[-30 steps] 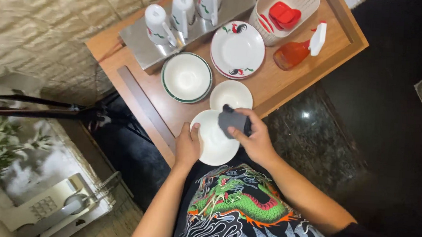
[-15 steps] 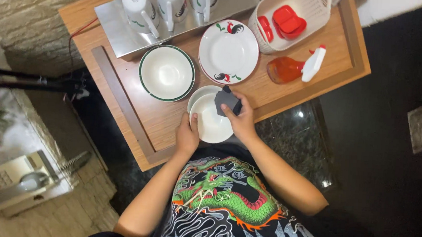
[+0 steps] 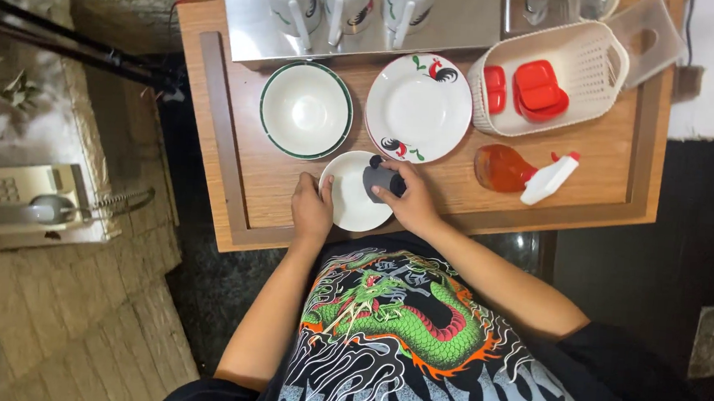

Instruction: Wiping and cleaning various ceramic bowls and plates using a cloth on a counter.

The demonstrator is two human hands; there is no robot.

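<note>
A: Right, left to right. What's the person's left hand (image 3: 312,212) doing?

B: It's curled over the left rim of a small white plate (image 3: 350,198), fingers clamped on the edge. The plate sits near the front edge of the wooden tray table (image 3: 234,176), about mid-width.

A: And the right hand (image 3: 410,202)?

B: Closed around a dark grey sponge (image 3: 381,180), pressing it on the plate's right side. Sponge touches the plate face.

A: What's behind the plate?

B: A green-rimmed white bowl (image 3: 305,110) behind and to the left, a larger white plate with rooster print (image 3: 419,107) behind and to the right. Both are close to the small plate; can't tell if the rims touch.

A: Back edge?

B: A metal tray (image 3: 459,21) carrying three white mugs (image 3: 344,6), upside down.

A: Right side of the table?

B: A cream plastic basket (image 3: 592,74) at the back right, holding red plastic pieces (image 3: 529,89). In front of it lies a spray bottle (image 3: 520,170) on its side, orange-red liquid, white nozzle pointing to the right edge. It's well apart from both hands.

A: Off the table?

B: A beige desk telephone (image 3: 22,201) on the floor to the far left.
</note>
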